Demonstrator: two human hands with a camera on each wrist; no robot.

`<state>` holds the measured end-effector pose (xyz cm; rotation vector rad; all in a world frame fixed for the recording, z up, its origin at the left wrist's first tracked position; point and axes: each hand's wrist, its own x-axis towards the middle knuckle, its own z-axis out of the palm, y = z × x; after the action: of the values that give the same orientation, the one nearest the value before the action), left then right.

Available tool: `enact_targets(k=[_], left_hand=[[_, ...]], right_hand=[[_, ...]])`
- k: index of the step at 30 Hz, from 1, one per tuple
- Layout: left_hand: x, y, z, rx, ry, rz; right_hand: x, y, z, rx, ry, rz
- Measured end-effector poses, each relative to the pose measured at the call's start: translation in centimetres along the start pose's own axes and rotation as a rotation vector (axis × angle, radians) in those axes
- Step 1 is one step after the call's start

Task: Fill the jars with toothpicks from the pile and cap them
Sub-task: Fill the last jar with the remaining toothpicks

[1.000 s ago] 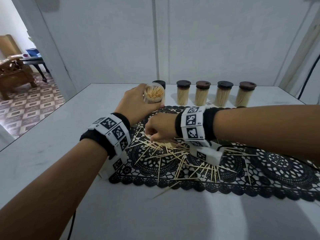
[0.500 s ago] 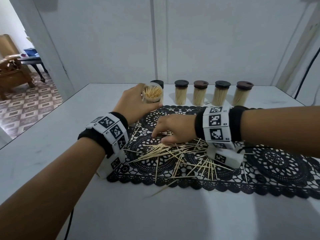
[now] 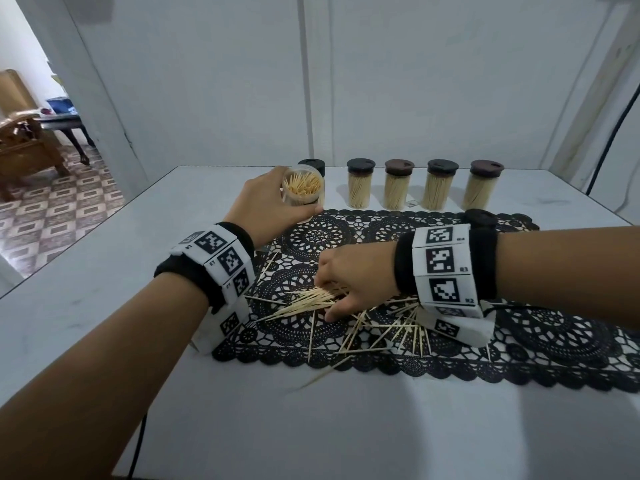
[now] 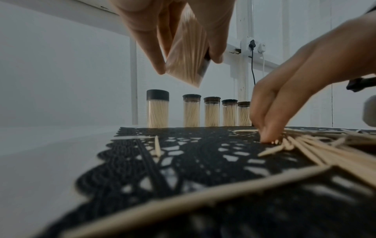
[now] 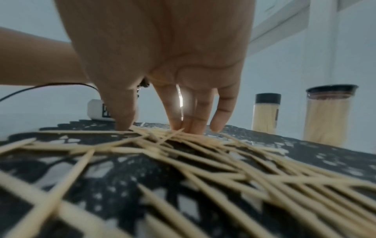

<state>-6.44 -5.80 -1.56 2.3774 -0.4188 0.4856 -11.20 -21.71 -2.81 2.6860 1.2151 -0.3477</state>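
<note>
My left hand (image 3: 273, 202) grips an open clear jar (image 3: 303, 192) partly full of toothpicks, lifted and tilted over the far left of the black lace mat (image 3: 554, 341). In the left wrist view its fingers (image 4: 150, 40) wrap the jar (image 4: 187, 53). The loose toothpick pile (image 3: 381, 327) lies spread on the mat. My right hand (image 3: 323, 301) is on it, fingers straight down, thumb and fingertips touching a gathered bundle (image 3: 304, 303). The right wrist view shows the fingertips (image 5: 189, 128) on the toothpicks (image 5: 203, 153), thumb apart from them.
Several filled, capped jars (image 3: 398, 185) stand in a row behind the mat, one more (image 3: 313, 165) behind the open jar. A loose dark cap (image 3: 480, 218) lies on the mat behind my right wristband. The white table (image 3: 104, 289) ends at the left by a doorway.
My right hand has slid right and toward me across the pile, its fingers going from curled to straight and dragging toothpicks into a bundle. The left hand with the jar has stayed put.
</note>
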Motion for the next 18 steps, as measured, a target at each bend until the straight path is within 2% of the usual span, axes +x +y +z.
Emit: enact_targets(k=[9, 18], left_hand=[[0.03, -0.09, -0.01, 0.011, -0.002, 0.005], [0.06, -0.07, 0.07, 0.013, 0.006, 0.009]], right_hand=[[-0.25, -0.72, -0.27, 0.218, 0.123, -0.122], [-0.71, -0.12, 0.07, 0.379, 0.209, -0.053]])
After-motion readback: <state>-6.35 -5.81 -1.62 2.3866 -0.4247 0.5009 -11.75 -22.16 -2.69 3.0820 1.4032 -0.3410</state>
